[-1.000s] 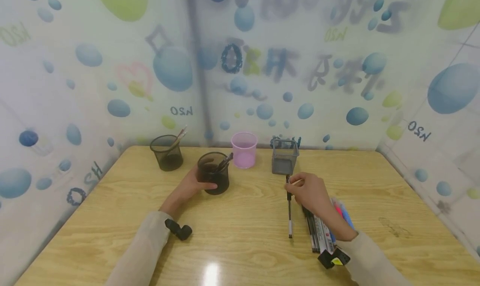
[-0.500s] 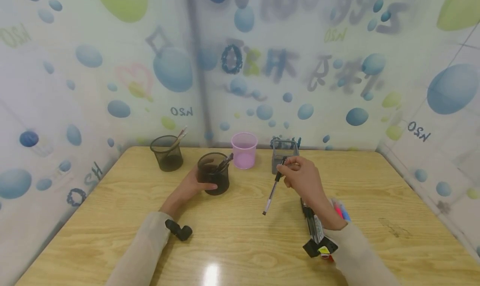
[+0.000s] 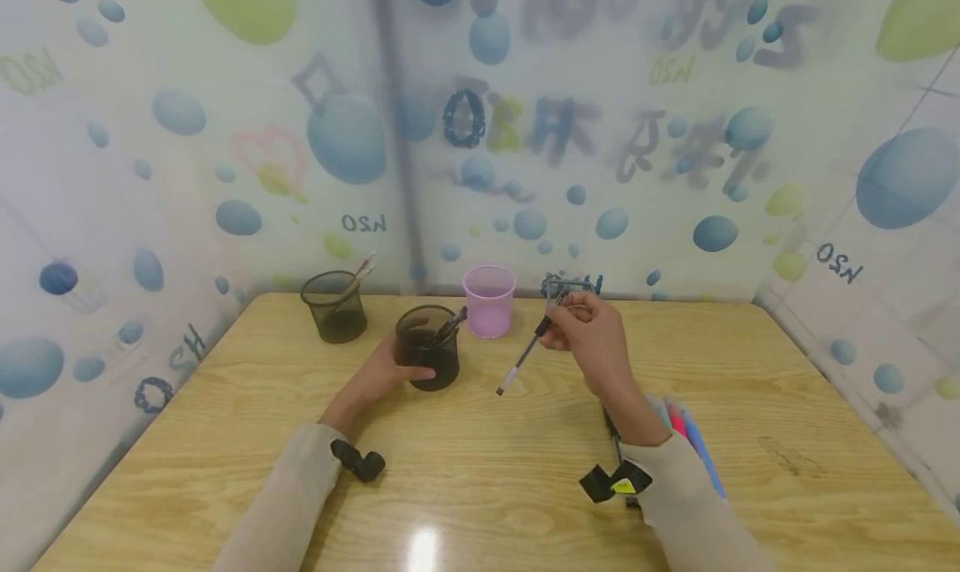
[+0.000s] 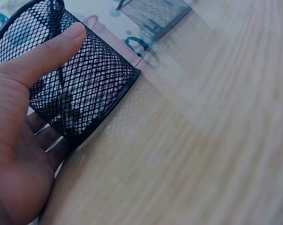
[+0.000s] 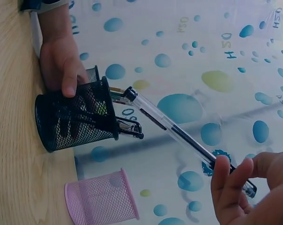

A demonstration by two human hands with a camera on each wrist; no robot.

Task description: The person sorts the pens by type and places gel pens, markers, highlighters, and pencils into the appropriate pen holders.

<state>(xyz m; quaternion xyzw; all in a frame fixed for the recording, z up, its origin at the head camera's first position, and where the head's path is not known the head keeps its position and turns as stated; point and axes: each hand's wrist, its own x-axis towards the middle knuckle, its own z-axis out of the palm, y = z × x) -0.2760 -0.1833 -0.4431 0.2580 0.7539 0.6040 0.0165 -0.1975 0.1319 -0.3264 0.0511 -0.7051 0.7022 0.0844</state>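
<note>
My left hand (image 3: 382, 368) holds a black mesh pen cup (image 3: 427, 363) upright on the table, thumb across its front and fingers around the far side. Dark pens (image 3: 450, 325) lean inside that cup. In my right hand (image 3: 592, 343), thumb and fingers pinch a clear-barrelled pen (image 3: 521, 363) by its black end. The pen is in the air, slanting down to the left. The right wrist view has the pen's free end (image 5: 131, 93) near the cup's mouth, though the gap is hard to judge. The left wrist view shows the thumb (image 4: 52, 54) on the mesh.
A pink mesh cup (image 3: 489, 312) stands at the back centre. Behind my right hand is a grey square holder (image 3: 573, 283), partly hidden. Another black mesh cup (image 3: 335, 315) with thin sticks stands back left. Loose coloured pens (image 3: 699, 447) lie under my right forearm.
My right hand has lifted the pen off the table and moved it left and away from me, tilting it from near vertical in view to slanted. The left hand and its cup stay put.
</note>
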